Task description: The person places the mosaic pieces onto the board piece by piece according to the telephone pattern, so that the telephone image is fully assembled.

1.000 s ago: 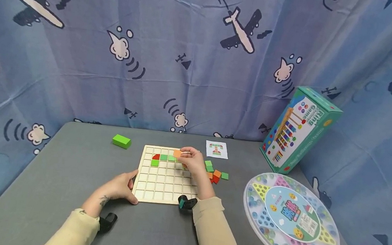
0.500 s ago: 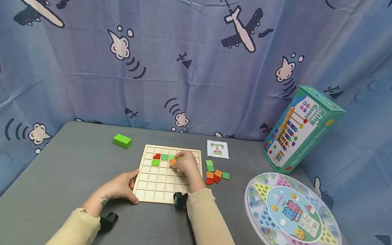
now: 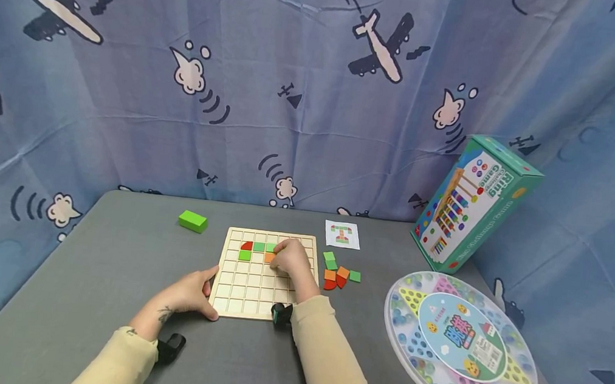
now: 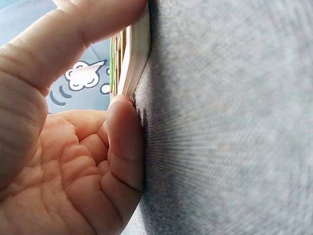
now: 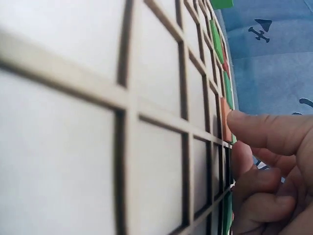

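A pale wooden grid board (image 3: 246, 292) lies on the grey table. My left hand (image 3: 189, 292) holds it at the left edge and front corner; the left wrist view shows a bent finger (image 4: 124, 129) against the board's side. My right hand (image 3: 292, 259) is over the upper middle cells, pinching an orange square tile (image 3: 269, 258) at the grid. In the right wrist view the thumb (image 5: 244, 125) touches that tile's edge, other fingers curled below. A red quarter-round tile (image 3: 246, 246) and several green tiles (image 3: 259, 247) sit in cells; my right hand hides the cells beneath it.
Loose green, orange and red tiles (image 3: 342, 272) lie right of the board, below a pattern card (image 3: 343, 235). A green block (image 3: 192, 221) is at back left. On the right stand a game box (image 3: 473, 206) and a round marble game board (image 3: 461, 346).
My right hand has come down and slightly toward me with the orange tile, from above the back rows to the cell below the green tiles. My left hand stays at the board.
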### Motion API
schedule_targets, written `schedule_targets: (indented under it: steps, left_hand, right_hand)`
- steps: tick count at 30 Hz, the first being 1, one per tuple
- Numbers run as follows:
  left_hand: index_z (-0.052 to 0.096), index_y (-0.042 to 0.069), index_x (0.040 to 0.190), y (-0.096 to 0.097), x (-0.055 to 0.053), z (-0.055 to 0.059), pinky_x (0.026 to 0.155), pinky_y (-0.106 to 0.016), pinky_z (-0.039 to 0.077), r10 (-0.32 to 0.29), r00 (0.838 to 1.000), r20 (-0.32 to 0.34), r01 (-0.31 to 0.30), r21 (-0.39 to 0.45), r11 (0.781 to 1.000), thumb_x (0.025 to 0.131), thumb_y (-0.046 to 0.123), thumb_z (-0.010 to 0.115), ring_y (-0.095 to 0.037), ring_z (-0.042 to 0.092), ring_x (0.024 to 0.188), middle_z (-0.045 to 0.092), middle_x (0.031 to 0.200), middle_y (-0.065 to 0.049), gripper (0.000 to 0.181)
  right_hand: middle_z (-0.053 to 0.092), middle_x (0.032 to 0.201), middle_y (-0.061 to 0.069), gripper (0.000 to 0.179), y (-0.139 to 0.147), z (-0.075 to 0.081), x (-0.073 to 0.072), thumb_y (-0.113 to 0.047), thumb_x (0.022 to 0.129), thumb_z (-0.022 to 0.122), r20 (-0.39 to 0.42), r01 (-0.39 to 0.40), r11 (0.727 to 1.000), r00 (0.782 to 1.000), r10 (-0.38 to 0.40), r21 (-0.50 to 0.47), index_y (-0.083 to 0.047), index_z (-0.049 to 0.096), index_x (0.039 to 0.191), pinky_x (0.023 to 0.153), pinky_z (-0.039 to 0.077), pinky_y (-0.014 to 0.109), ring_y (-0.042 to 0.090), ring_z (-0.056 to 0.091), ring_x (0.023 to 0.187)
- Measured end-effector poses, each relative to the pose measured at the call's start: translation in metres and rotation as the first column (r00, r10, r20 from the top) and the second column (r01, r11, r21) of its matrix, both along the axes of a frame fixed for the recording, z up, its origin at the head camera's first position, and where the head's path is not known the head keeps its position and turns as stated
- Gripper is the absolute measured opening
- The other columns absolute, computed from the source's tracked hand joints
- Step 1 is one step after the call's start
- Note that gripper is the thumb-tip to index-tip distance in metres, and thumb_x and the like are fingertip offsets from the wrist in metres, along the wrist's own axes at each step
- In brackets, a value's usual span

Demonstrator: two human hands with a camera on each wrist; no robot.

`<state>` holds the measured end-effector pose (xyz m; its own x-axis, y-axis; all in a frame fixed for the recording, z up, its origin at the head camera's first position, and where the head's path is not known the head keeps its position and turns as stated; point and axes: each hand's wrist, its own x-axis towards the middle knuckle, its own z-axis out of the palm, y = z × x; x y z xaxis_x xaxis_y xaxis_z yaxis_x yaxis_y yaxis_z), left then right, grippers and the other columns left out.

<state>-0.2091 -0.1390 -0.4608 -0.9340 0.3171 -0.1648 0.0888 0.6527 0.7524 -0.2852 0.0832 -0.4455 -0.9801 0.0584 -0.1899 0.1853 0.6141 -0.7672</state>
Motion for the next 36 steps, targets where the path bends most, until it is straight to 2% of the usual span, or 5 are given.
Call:
schedule_targets:
  steps: [6,13,17,22,36]
  left_hand:
    - [0.027,-0.011,0.14,0.001,0.0,0.0,0.055,-0.026,0.034,-0.001,1.0,0.006,0.001,0.003,1.0,0.048,0.002,0.086,-0.016,0.042,0.062,0.047,0.072,-0.007,0.11]
    - [0.025,-0.012,0.14,0.001,0.002,0.005,0.056,-0.027,0.034,-0.022,1.0,0.006,0.022,0.007,1.0,0.049,0.002,0.085,-0.016,0.042,0.062,0.048,0.073,-0.009,0.11]
    - [0.025,-0.011,0.141,0.001,0.002,0.004,0.055,-0.026,0.034,-0.013,1.0,0.013,0.013,0.01,1.0,0.049,0.002,0.085,-0.016,0.042,0.062,0.048,0.073,-0.009,0.111]
    - [0.024,-0.009,0.142,0.0,0.001,0.002,0.055,-0.027,0.035,-0.003,1.0,0.024,0.002,0.012,1.0,0.05,0.001,0.085,-0.017,0.042,0.062,0.048,0.073,-0.009,0.111]
    - [0.026,-0.011,0.141,0.003,0.002,0.002,0.055,-0.027,0.035,0.0,1.0,0.015,0.0,0.011,1.0,0.049,0.002,0.085,-0.017,0.042,0.061,0.048,0.072,-0.008,0.111]
  right_hand:
    - [0.06,0.094,0.01,0.038,0.017,0.005,0.005,-0.002,0.073,0.071,-0.058,-0.056,0.979,0.997,0.045,-0.197,-0.003,0.065,0.11,0.058,0.04,0.029,0.019,0.049,0.07]
    - [0.056,0.075,-0.002,0.042,0.053,0.012,0.02,0.004,0.077,0.066,-0.178,-0.101,0.848,0.984,0.008,-0.52,0.004,0.057,0.118,0.052,0.034,0.025,0.01,0.045,0.057]
    - [0.056,0.076,-0.004,0.04,0.073,0.011,0.03,0.006,0.077,0.065,-0.206,-0.088,0.811,0.978,-0.041,-0.578,0.004,0.056,0.116,0.048,0.03,0.023,0.005,0.037,0.049]
    - [0.056,0.075,-0.005,0.042,0.097,0.004,0.034,0.007,0.076,0.063,-0.196,-0.031,0.8,0.974,-0.11,-0.599,0.007,0.055,0.117,0.046,0.031,0.021,0.005,0.038,0.047]
    - [0.058,0.073,0.004,0.037,0.137,-0.016,0.032,0.006,0.072,0.062,-0.107,0.262,0.863,0.935,-0.338,-0.432,0.009,0.061,0.109,0.046,0.034,0.023,0.007,0.044,0.049]
